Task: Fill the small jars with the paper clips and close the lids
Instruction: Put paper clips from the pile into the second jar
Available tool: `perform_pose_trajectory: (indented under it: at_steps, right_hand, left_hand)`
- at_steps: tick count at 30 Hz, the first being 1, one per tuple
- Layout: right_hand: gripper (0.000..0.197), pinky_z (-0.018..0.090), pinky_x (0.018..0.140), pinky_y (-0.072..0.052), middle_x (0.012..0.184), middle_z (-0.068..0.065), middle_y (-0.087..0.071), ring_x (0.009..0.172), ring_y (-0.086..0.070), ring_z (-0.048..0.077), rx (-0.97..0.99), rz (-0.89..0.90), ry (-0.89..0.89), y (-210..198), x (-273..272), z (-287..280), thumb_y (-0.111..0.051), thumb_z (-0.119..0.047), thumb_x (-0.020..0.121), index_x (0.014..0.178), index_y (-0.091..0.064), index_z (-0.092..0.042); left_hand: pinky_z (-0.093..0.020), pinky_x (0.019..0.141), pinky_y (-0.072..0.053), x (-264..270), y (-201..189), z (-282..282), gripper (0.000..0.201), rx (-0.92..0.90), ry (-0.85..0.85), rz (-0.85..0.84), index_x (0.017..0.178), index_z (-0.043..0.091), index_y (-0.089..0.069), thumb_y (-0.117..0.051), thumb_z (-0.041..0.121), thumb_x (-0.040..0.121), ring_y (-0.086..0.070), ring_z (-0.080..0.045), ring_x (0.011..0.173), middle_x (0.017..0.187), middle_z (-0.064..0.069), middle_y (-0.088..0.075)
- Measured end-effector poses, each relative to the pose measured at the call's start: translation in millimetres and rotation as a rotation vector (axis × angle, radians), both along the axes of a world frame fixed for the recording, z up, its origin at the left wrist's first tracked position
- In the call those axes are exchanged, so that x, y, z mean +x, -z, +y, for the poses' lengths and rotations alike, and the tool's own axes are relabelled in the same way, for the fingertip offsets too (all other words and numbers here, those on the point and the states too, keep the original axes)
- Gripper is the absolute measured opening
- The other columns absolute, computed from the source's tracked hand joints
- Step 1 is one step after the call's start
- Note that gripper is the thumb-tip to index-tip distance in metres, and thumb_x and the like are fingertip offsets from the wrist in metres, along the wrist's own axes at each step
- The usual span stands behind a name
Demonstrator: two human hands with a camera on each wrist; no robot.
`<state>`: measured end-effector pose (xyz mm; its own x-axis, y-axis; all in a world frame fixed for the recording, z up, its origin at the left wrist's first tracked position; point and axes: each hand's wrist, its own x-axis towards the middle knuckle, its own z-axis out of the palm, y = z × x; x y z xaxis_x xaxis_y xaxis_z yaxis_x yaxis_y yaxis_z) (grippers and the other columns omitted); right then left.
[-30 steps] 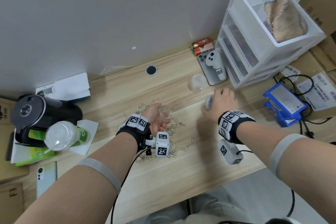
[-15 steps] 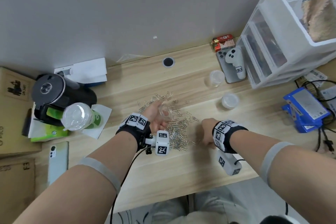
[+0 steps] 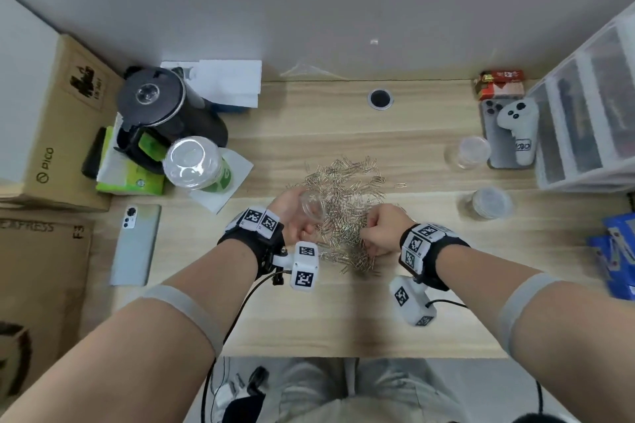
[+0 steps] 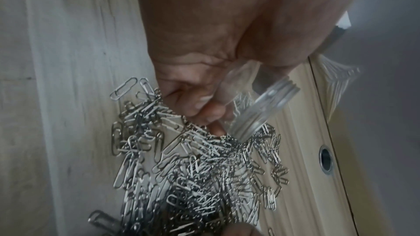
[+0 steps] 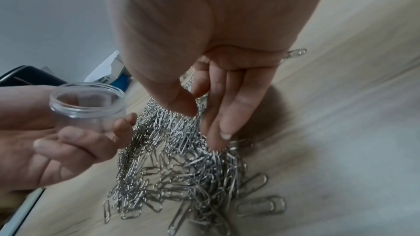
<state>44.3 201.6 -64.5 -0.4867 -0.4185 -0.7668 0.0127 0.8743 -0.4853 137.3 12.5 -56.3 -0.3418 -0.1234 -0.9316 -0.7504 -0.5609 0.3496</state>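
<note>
Three small clear jars show: one (image 3: 311, 208) gripped in the left hand (image 3: 292, 216), two standing on the surface (image 3: 343, 319), one far (image 3: 469, 152) and one nearer (image 3: 489, 203). The paper clips (image 3: 347, 203) form one pile, too many to count. Two hands are in view, with the right hand (image 3: 383, 228) in the pile. Two phones appear, one (image 3: 135, 244) left, one (image 3: 494, 134) right, and one black kettle (image 3: 161, 106).

Soft, even indoor light; wide-angle edges bend, and wrist views seem motion-blurred.

The cardboard box (image 3: 51, 134) reads "PICO"; another carton (image 3: 41, 251) "EXPRESS".
</note>
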Motion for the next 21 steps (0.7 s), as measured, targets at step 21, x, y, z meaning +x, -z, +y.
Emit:
perform_pose_trajectory:
  at_steps: [21]
  right_hand:
    - [0.004,0.027,0.052,-0.051,0.073,0.006,-0.07,0.057,-0.065,0.017,-0.165,-0.031,0.173,-0.9,2.2,-29.2,-0.06,-0.015,0.088,0.088,-0.063,-0.014]
  left_hand:
    - [-0.027,0.052,-0.024,12.1,-16.4,-18.0,0.048,0.014,-0.026,0.012,0.105,0.006,-0.056,-0.036,0.05,0.103,-0.038,-0.016,0.052,0.061,-0.007,-0.064]
